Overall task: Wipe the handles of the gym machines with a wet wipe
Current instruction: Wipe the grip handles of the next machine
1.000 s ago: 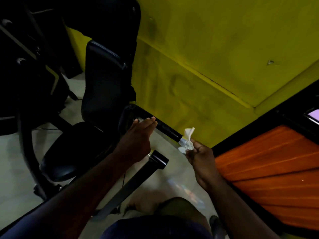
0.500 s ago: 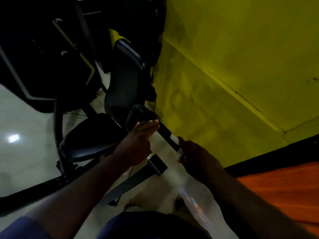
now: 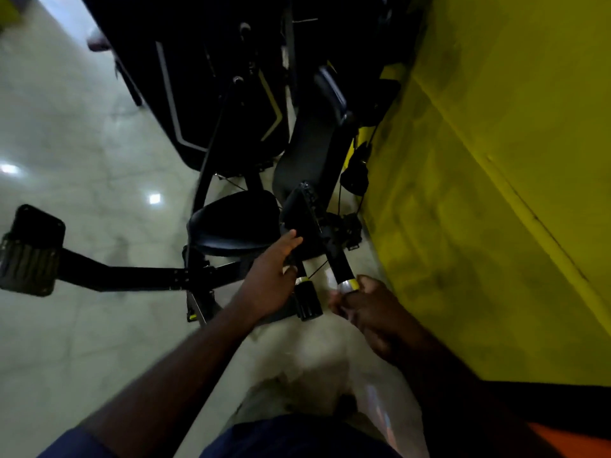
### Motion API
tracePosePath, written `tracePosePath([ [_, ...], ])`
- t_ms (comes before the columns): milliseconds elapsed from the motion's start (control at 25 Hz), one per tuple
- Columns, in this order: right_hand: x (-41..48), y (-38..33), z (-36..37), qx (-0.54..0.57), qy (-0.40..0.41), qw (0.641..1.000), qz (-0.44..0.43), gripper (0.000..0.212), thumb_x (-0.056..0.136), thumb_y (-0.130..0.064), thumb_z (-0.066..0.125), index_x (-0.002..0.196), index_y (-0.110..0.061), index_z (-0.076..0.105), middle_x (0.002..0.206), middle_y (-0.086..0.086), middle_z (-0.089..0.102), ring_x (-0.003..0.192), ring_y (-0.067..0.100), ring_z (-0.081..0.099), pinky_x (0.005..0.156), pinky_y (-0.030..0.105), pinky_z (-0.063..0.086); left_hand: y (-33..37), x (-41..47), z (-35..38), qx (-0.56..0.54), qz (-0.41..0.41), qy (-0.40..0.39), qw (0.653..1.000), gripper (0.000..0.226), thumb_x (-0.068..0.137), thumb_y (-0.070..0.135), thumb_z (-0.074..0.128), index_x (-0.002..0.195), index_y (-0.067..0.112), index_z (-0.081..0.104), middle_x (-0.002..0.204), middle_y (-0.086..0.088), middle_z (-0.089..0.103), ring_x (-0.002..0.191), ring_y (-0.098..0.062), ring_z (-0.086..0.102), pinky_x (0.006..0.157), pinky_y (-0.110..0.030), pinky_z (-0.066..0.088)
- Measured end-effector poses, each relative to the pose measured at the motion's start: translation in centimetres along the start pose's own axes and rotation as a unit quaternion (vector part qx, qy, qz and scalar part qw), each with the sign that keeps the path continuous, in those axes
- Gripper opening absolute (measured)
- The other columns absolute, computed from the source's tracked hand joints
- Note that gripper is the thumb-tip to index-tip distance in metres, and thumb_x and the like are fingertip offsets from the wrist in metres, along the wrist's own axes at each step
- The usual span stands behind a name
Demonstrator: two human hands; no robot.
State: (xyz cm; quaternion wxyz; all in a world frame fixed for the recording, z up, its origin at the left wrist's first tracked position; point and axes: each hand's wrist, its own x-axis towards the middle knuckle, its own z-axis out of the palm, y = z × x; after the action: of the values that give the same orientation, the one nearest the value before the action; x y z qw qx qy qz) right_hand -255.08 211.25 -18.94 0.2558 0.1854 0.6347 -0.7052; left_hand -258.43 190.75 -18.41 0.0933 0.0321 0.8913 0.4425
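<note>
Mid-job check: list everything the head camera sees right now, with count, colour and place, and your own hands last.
Handle: one, black grip with a silver and yellow end, centre, beside the wall.
Second bar end: one, black, just left of it.
Seat: one, black, centre.
Back pad: one, black, above the seat.
Foot plate: one, black, far left.
Wall: yellow, right.
Floor: pale, glossy, left.
Wet wipe: not clearly visible.
Left hand: resting on the machine near the second bar end.
Right hand: closed at the handle's end.

black handle (image 3: pixel 338 263), silver-capped end, tilted
</note>
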Motion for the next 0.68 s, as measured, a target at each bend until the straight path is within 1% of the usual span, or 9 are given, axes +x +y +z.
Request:
tracePosePath([
  [40, -0.3, -0.1, 0.7, -0.101, 0.053, 0.993, -0.030, 0.017, 0.095, -0.016, 0.072, 0.107, -0.013, 0.060, 0.091, -0.004, 0.065, 0.084, 0.016, 0.062, 0.061, 0.018, 0.047, -0.4, -1.0, 0.5, -0.025, -0.030, 0.016, 0.999, 0.058, 0.097, 0.001, 0.062, 0.150, 0.020, 0.050, 0.160, 0.005, 0.044, 0.148, -0.010, 0.039, 0.122, -0.035, 0.037],
  [120, -0.9, 0.6, 1.2, -0.290, 0.095, 0.950, -0.069, 0.054, 0.098, -0.030, 0.068, 0.146, -0.018, 0.046, 0.132, -0.006, 0.057, 0.119, 0.017, 0.059, 0.086, 0.018, 0.045, -0.5, -2.6, 1.3, -0.120, -0.106, 0.022, 0.987, 0.047, 0.098, 0.007, 0.065, 0.141, 0.026, 0.059, 0.143, 0.004, 0.062, 0.131, -0.009, 0.059, 0.108, -0.032, 0.051],
  [160, -1.6, 1.1, 1.2, -0.338, 0.094, 0.931, -0.097, 0.067, 0.102, -0.033, 0.061, 0.160, -0.020, 0.030, 0.151, -0.010, 0.042, 0.137, 0.012, 0.047, 0.098, 0.017, 0.038, -0.2, -3.2, 1.6, -0.189, -0.144, 0.019, 0.971, 0.040, 0.100, 0.008, 0.064, 0.134, 0.029, 0.063, 0.133, 0.004, 0.068, 0.120, -0.009, 0.066, 0.100, -0.031, 0.056],
  [240, -2.9, 2.0, 0.7, -0.404, 0.081, 0.884, -0.222, 0.065, 0.108, -0.030, 0.047, 0.163, -0.026, 0.013, 0.165, -0.018, 0.008, 0.155, 0.002, 0.016, 0.116, 0.010, 0.021, 0.5, -3.7, 2.1, -0.326, -0.205, 0.009, 0.923, 0.032, 0.101, 0.005, 0.059, 0.124, 0.026, 0.067, 0.123, 0.000, 0.073, 0.108, -0.015, 0.072, 0.098, -0.039, 0.059],
  [360, -2.1, 2.4, -3.4, -0.530, -0.023, 0.750, -0.396, 0.057, 0.106, 0.001, 0.047, 0.160, -0.014, 0.033, 0.171, -0.002, 0.020, 0.158, 0.016, 0.018, 0.128, 0.028, 0.019, 1.2, -3.9, 3.6, -0.496, -0.258, -0.022, 0.829, 0.029, 0.105, 0.004, 0.047, 0.126, 0.013, 0.066, 0.119, -0.009, 0.075, 0.107, -0.024, 0.075, 0.100, -0.047, 0.058],
  [440, -0.4, -0.2, -5.6, -0.602, -0.139, 0.668, -0.416, 0.063, 0.099, 0.014, 0.041, 0.156, -0.012, 0.042, 0.169, 0.002, 0.028, 0.158, 0.022, 0.021, 0.128, 0.038, 0.022, 1.7, -4.2, 4.3, -0.550, -0.264, -0.051, 0.791, 0.031, 0.107, 0.007, 0.042, 0.126, 0.008, 0.066, 0.119, -0.013, 0.076, 0.111, -0.029, 0.073, 0.104, -0.046, 0.055],
  [600, 4.2, -7.5, -6.9, -0.700, -0.341, 0.420, -0.466, 0.079, 0.080, 0.010, 0.027, 0.155, -0.011, 0.040, 0.165, 0.009, 0.035, 0.159, 0.022, 0.015, 0.131, 0.038, 0.005, 2.3, -4.3, 4.9, -0.577, -0.267, -0.059, 0.770, 0.032, 0.106, 0.010, 0.043, 0.131, 0.006, 0.063, 0.122, -0.015, 0.074, 0.116, -0.032, 0.071, 0.109, -0.051, 0.051],
  [640, 5.7, -9.1, -6.8, -0.703, -0.371, 0.375, -0.477, 0.081, 0.078, 0.009, 0.025, 0.155, -0.012, 0.040, 0.164, 0.009, 0.036, 0.158, 0.022, 0.015, 0.131, 0.037, 0.003, 2.5, -4.1, 5.0, -0.575, -0.269, -0.048, 0.771, 0.031, 0.106, 0.010, 0.044, 0.132, 0.007, 0.062, 0.122, -0.015, 0.074, 0.116, -0.031, 0.071, 0.109, -0.052, 0.051],
  [680, 7.8, -10.5, -6.5, -0.698, -0.380, 0.355, -0.492, 0.082, 0.077, 0.008, 0.023, 0.155, -0.012, 0.042, 0.164, 0.009, 0.037, 0.158, 0.023, 0.016, 0.130, 0.038, 0.004, 2.8, -4.1, 5.0, -0.578, -0.271, -0.030, 0.769, 0.031, 0.106, 0.009, 0.045, 0.132, 0.008, 0.062, 0.121, -0.014, 0.075, 0.115, -0.030, 0.071, 0.109, -0.051, 0.051],
])
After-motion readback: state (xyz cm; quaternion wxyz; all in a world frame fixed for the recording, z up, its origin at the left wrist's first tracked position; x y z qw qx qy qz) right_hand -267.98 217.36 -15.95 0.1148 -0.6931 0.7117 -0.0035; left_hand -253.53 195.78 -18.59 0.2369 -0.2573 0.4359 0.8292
